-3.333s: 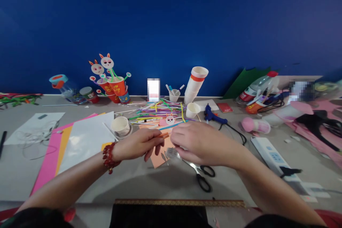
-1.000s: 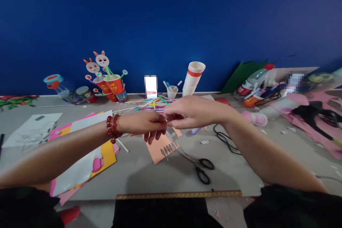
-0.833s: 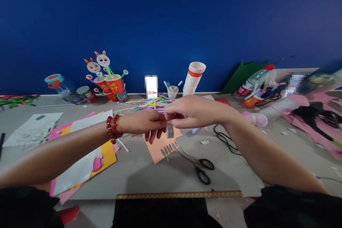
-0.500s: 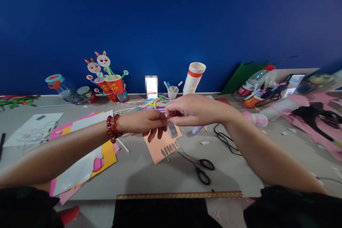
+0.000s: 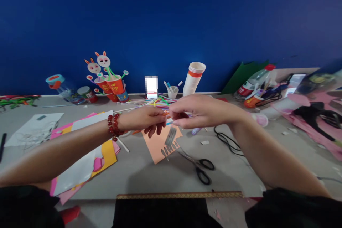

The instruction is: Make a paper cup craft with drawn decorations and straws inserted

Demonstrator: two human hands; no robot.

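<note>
My left hand point(image 5: 145, 119), with a red bead bracelet point(image 5: 113, 127) on its wrist, and my right hand point(image 5: 196, 111) meet above the table's middle. Both pinch a small orange piece point(image 5: 167, 113) between thumb and fingertips; what it is stays too small to tell. A blurred grey strip point(image 5: 170, 136) hangs just below the fingers. Under them lies a peach paper sheet point(image 5: 160, 146) with small leaf-shaped cutouts along its lower edge. Black-handled scissors point(image 5: 199, 167) lie to its right.
Coloured straws point(image 5: 156, 103) are piled behind my hands. Rabbit-decorated red cups point(image 5: 113, 84), a stack of paper cups point(image 5: 194, 77), a black cord point(image 5: 226, 139) and bottles point(image 5: 253, 85) line the back. White, pink and yellow sheets point(image 5: 85, 149) lie at left, a ruler point(image 5: 179, 195) at the front edge.
Since 3.3 s ago both hands rose off the table and the view shifted. In the last second they drifted slightly right, still pinching the small piece; the grey strip dropped lower.
</note>
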